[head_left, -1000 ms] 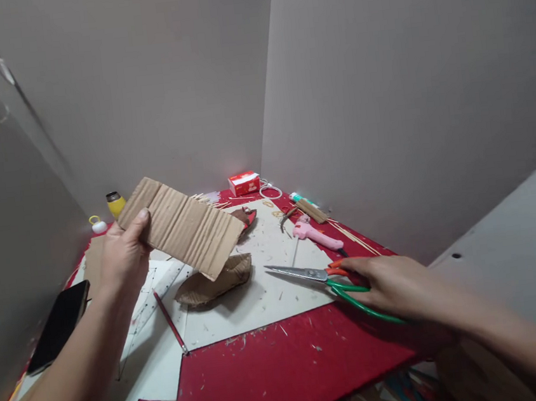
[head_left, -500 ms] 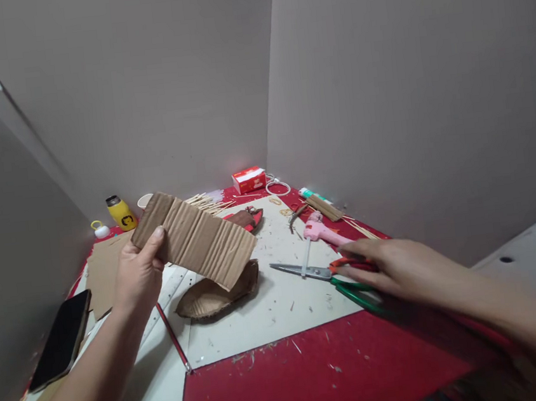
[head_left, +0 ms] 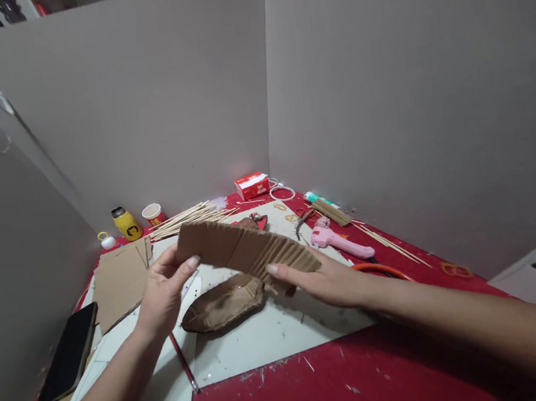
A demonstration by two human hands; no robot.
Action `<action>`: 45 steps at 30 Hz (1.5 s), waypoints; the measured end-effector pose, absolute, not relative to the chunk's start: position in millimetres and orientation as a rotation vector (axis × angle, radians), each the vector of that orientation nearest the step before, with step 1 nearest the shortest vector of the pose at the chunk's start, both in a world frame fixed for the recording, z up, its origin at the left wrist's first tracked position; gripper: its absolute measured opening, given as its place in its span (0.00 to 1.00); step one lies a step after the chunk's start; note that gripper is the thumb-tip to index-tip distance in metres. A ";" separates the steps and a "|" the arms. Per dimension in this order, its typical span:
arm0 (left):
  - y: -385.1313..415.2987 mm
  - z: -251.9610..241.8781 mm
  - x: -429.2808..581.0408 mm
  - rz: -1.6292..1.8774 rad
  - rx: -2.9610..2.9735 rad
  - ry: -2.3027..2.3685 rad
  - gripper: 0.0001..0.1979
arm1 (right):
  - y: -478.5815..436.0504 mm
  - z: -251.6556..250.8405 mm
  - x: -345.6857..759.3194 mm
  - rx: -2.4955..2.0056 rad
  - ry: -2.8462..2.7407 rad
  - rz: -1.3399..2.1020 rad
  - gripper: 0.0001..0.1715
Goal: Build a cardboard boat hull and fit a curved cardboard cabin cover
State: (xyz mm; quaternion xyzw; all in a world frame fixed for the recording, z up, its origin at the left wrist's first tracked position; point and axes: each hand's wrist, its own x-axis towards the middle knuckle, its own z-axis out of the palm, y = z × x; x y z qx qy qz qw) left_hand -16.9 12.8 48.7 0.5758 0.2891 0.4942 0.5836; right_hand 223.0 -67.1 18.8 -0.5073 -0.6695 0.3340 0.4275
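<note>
A strip of corrugated cardboard (head_left: pixel 235 248) is held up in the air, curving slightly downward at its right end. My left hand (head_left: pixel 165 288) pinches its left end with the thumb on the near face. Around the right end my right hand (head_left: pixel 319 281) is closed, thumb in front and fingers mostly hidden behind. Just below the strip, a boat-shaped cardboard shell (head_left: pixel 222 307) with an open top rests on the white sheet (head_left: pixel 282 339). Behind my right forearm an orange scissor handle (head_left: pixel 383 268) shows in part; the blades are hidden.
A pink glue gun (head_left: pixel 342 240) lies at the right, near thin sticks (head_left: pixel 392 242). Further back are a bundle of sticks (head_left: pixel 188 218), a paper cup (head_left: pixel 153 214), a yellow bottle (head_left: pixel 127 224) and a red box (head_left: pixel 252 185). A phone (head_left: pixel 66 355), cardboard sheet (head_left: pixel 118 283) and pencil (head_left: pixel 183 362) lie left.
My right hand has let go of the scissors and taken the right end of the cardboard strip. The strip has moved right, turned and bent. The view has shifted slightly.
</note>
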 end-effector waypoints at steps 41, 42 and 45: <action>154.4 1.9 43.9 0.976 3.245 0.376 0.13 | 27.8 -20.4 300.3 -1.334 -2.412 -0.800 0.27; 155.4 0.5 43.5 0.982 3.252 0.354 0.13 | 28.3 -21.8 301.0 -1.323 -2.413 -0.790 0.26; 157.9 -3.6 42.8 1.009 3.272 0.303 0.13 | 29.9 -26.2 303.3 -1.305 -2.409 -0.756 0.27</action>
